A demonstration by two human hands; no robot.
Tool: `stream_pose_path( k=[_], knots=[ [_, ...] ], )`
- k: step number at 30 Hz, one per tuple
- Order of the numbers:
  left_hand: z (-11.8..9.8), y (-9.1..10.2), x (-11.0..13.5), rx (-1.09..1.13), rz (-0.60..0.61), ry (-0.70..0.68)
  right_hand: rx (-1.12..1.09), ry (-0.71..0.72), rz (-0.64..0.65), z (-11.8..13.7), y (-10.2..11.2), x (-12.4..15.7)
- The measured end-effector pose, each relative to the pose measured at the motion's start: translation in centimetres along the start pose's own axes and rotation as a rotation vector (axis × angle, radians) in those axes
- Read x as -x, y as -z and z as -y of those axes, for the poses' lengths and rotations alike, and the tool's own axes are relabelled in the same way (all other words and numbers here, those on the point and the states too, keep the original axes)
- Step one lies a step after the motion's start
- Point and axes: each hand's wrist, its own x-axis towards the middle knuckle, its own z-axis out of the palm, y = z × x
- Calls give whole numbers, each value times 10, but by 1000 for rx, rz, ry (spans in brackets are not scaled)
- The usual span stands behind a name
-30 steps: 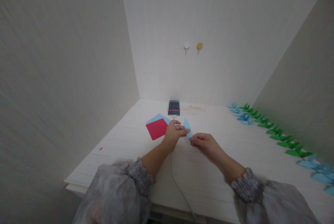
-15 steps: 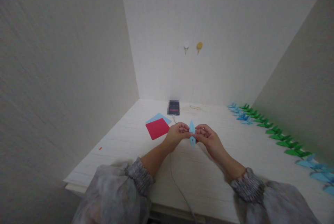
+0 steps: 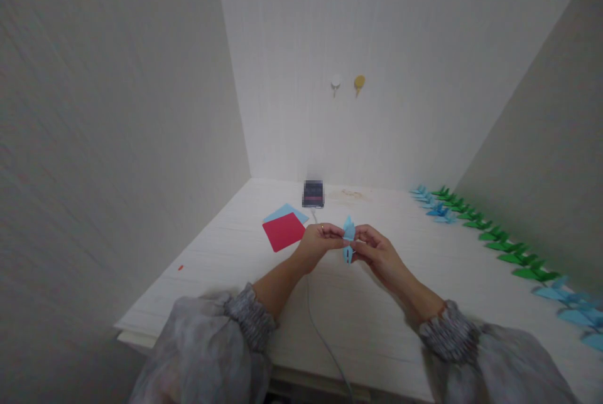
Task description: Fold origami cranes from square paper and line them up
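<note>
both hands were pinched shut on one small folded blue paper (image 3: 348, 237), which stood upright in the air just above the white table (image 3: 226, 253). the left hand (image 3: 318, 244) clamped it from nine o'clock with thumb and fingertips, and a ring (image 3: 322, 227) showed on one finger. the right hand (image 3: 377, 253) clamped it from three o'clock, fingers curled in tight. the paper's pointed top rose toward twelve o'clock and a narrow tail hung toward six o'clock below the fingers.

at nine o'clock from the paper, near the left hand, a red sheet (image 3: 284, 232) lay flat on a light blue sheet (image 3: 282, 212). at eleven o'clock a small dark device (image 3: 313, 193) stood by the back wall, blurred. a grey cable (image 3: 325, 341) ran down between the forearms to the table's near edge. from one to four o'clock a row of folded paper figures (image 3: 494, 240), green and blue, lined the right wall. at twelve o'clock two wall hooks (image 3: 335, 85) sat side by side. a tiny red scrap (image 3: 180, 267) lay well apart at eight o'clock.
</note>
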Motion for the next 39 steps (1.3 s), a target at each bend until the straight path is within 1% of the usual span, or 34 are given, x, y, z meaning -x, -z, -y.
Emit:
stream_pose_path(
  k=[3,6,10,13,19,25,28,31,35,39],
  knots=[
    [-1,0,0,-20,9,-19,-13,11,-31,0,0,0],
    [-4,0,1,-3,69,-9,-37,17,-63,1,0,0],
    [-8,-1,3,2,125,17,-67,15,-64,3,0,2],
    [-10,-1,4,-41,118,11,-65,20,-63,3,1,3],
    [-13,0,2,-155,111,-94,-72,25,12,5,0,3],
    [-22,-1,6,-301,92,-207,-14,52,-49,6,-1,1],
    [-25,-2,8,-259,109,-210,8,64,-23,6,0,1],
    [-23,-1,8,-287,79,-222,7,81,-1,5,0,1],
    [-19,0,5,-374,27,-255,38,61,-54,2,1,-1],
    [-15,0,4,-327,20,-194,31,49,-83,-1,2,-3]
  ],
)
